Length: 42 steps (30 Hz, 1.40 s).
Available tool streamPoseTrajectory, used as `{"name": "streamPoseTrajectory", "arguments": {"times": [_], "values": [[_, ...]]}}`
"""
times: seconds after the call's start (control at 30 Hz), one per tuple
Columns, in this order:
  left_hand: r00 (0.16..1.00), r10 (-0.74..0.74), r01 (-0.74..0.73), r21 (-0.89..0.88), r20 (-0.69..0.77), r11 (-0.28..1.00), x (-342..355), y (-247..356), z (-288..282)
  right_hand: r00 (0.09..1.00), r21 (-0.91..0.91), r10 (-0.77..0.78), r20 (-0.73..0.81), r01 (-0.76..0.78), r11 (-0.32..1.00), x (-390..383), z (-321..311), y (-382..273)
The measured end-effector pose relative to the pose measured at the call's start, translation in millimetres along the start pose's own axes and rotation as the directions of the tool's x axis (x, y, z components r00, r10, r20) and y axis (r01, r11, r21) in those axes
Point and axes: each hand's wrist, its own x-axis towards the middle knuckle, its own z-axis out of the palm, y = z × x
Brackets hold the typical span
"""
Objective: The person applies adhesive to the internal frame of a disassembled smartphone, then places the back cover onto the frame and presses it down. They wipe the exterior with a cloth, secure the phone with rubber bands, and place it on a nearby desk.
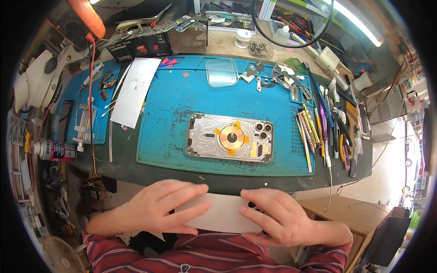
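Person at the bench has a pale panel [223, 214] in both hands, held level in front of the striped shirt [214, 248], just off the near edge of the bench. Left hand [175, 207] grips the left end, fingers spread over the top, thumb low at the near edge. Right hand [276, 214] grips the right end, fingers bent over it, dark round spots showing between them. Opened phone [205, 141] lies flat on the blue mat [168, 98], apart from both hands, copper coil [232, 138] facing up, orange tape around it. Clear lid [221, 73] sits behind the phone, white paper [135, 93] to the left, tweezers and screwdrivers [314, 132] to the right.
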Motion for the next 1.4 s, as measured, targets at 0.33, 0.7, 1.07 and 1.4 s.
{"name": "streamPoseTrajectory", "arguments": {"times": [0.33,0.7,1.07,1.4], "values": [[0.978,0.207,-0.207,-0.081,-0.011,0.975,-7,-2,11,0.988,-0.306,-0.153,0.015,0.150,0.940,11,-25,23],[0.971,0.238,-0.238,0.011,-0.008,0.971,-35,-1,21,0.802,-0.531,0.273,-0.531,-0.566,0.631,-82,-52,25],[0.983,0.156,-0.154,0.034,-0.097,0.988,-33,-3,18,0.709,-0.483,0.266,-0.653,-0.661,0.575,-106,-52,2],[0.992,0.077,-0.066,0.106,-0.101,0.992,-21,2,13,0.998,-0.258,-0.037,-0.047,0.023,0.966,-18,13,-15]]}}
